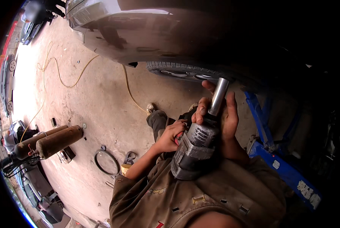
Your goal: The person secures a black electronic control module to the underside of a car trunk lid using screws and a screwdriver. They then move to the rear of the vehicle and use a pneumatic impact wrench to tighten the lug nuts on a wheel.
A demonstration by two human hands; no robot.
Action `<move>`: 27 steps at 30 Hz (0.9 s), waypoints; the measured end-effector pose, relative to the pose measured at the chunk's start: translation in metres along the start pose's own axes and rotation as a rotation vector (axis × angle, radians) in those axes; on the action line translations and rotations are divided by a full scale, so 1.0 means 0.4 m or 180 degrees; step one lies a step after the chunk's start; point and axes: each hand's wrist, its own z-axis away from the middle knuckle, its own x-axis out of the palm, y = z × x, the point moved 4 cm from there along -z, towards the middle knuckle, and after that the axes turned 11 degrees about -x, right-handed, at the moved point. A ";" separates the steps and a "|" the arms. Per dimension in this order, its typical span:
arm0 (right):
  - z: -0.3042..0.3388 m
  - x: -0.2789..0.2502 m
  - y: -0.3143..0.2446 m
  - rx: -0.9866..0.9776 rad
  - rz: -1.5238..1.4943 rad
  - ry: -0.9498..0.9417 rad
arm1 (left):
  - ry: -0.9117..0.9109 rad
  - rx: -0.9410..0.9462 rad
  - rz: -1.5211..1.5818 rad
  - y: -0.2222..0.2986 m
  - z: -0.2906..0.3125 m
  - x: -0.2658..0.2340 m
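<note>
Between my two hands is a worn grey-black impact wrench (194, 152), tilted with its nose up and away from me. A long shiny socket (218, 97) sits on its nose. My left hand (171, 136) is closed around the handle side, where a bit of red shows; the handle itself is mostly hidden. My right hand (228, 119) cups the front of the tool from behind, fingers showing left of the socket's base and the thumb to its right. Just beyond the socket is the car's wheel (185, 71), under the brown car body (139, 34).
A blue lift arm (284, 173) stands close at my right. Left on the concrete floor (86, 110) lie two brown gas cylinders (60, 141), a dark ring (106, 162) and a yellow hose (130, 91). Parked cars (8, 81) and a person (39, 13) are farther left.
</note>
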 end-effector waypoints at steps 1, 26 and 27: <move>0.012 -0.019 -0.001 0.0262 0.0554 0.0783 | 0.0157 -0.0171 0.0158 -0.037 0.021 0.037; -0.014 -1.316 0.603 0.1289 0.1249 0.0675 | 0.2334 -0.1109 -0.0087 -1.429 -0.035 0.268; -0.024 -1.356 0.589 0.1187 0.1249 0.0558 | 0.2293 -0.1043 -0.0025 -1.455 -0.067 0.240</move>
